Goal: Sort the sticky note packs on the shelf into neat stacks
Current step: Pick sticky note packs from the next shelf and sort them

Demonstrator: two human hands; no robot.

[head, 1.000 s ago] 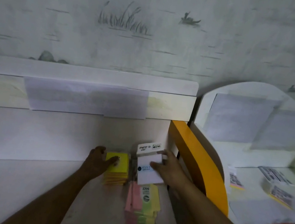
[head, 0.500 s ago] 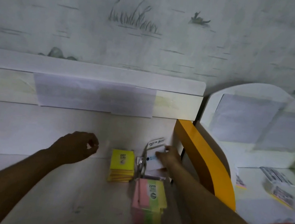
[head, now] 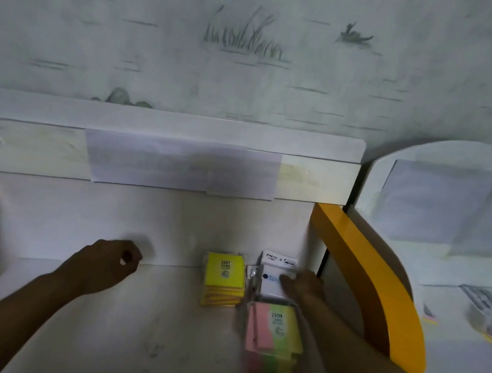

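A stack of yellow sticky note packs (head: 223,279) stands on the white shelf (head: 111,325) near its back wall. To its right lies a white pack (head: 273,277) with a printed header, and my right hand (head: 303,286) rests on it, fingers pressing its right side. In front of it sits a stack of pink, green and yellow packs (head: 272,338). My left hand (head: 107,261) hovers left of the yellow stack, fingers loosely curled, holding nothing.
A yellow curved side panel (head: 365,275) bounds the shelf on the right. Beyond it, another white shelf (head: 456,298) holds several printed packs. A paper sheet (head: 178,164) is taped on the ledge above.
My left hand has left the yellow stack and drawn away to the left. My right hand has pushed the white pack back against the rear wall and laid it down.
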